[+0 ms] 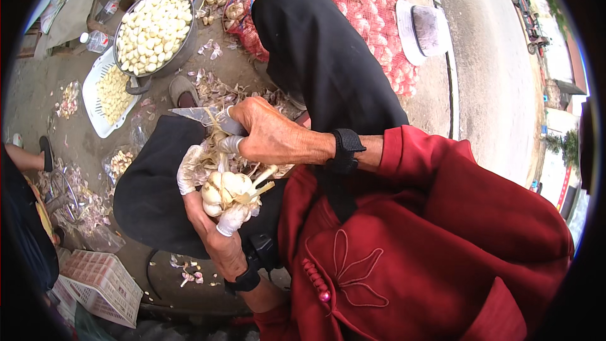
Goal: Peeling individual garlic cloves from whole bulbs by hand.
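My left hand (220, 237) holds a garlic bulb (222, 189) low between my knees, with white covers on its thumb and finger. Dry stalk stubs stick out of the bulb's right side. Just above it, my right hand (272, 132) grips a knife whose pointed metal blade (196, 114) reaches out to the left. Its thumb and forefinger also wear white tip covers. Dry garlic stalk and roots (218, 137) are bunched by the thumb and blade; whether they are joined to the bulb I cannot tell. The knife's handle is hidden inside my right fist.
A pot (154, 33) heaped with peeled cloves overlaps a white basket (94, 90) of more cloves. Red mesh sacks (364, 19) of garlic lie beyond my knee, a hat (426, 33) on top. A plastic crate (102, 282) stands at lower left, near another person's leg (26, 157).
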A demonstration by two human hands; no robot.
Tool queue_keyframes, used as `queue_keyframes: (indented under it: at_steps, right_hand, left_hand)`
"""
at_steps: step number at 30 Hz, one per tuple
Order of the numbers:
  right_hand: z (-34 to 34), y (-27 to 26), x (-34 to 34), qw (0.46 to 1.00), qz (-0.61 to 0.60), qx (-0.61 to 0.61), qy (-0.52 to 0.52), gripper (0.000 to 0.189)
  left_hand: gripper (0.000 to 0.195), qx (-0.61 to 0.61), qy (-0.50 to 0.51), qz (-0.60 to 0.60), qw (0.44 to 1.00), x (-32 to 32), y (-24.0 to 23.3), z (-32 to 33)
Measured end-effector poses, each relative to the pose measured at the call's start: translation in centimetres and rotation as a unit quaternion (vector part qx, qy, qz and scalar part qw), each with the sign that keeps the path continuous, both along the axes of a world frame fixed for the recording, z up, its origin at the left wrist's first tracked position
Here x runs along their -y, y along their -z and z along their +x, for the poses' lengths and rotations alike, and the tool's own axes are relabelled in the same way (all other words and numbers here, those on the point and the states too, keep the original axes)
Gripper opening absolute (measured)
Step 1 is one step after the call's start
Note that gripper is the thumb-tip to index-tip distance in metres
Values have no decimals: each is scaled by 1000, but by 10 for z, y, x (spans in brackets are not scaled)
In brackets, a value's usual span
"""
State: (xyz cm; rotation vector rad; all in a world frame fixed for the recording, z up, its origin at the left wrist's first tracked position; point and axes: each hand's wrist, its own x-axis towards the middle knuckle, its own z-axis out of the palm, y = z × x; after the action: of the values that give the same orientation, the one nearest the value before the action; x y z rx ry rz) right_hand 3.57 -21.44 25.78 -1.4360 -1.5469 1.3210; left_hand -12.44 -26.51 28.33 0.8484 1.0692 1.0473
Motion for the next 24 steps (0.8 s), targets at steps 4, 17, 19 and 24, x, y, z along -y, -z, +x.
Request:
queue_keyframes:
  at_steps: [4, 17, 19, 24]
  right_hand:
    - [1, 8, -1, 985, -146, -74, 55, 15]
    - [9, -22, 2, 990, 1, 15, -139, 20]
    - [14, -45, -4, 973, -89, 63, -202, 23]
    - [56, -14, -16, 994, -83, 32, -67, 32]
  left_hand:
    - [79, 78, -83, -49, 992, 9, 9, -7]
    - [33, 43, -184, -191, 963, -8, 27, 14]
    - [32, 153, -94, -191, 965, -8, 30, -2]
    - [36, 370, -125, -259, 883, -8, 39, -18]
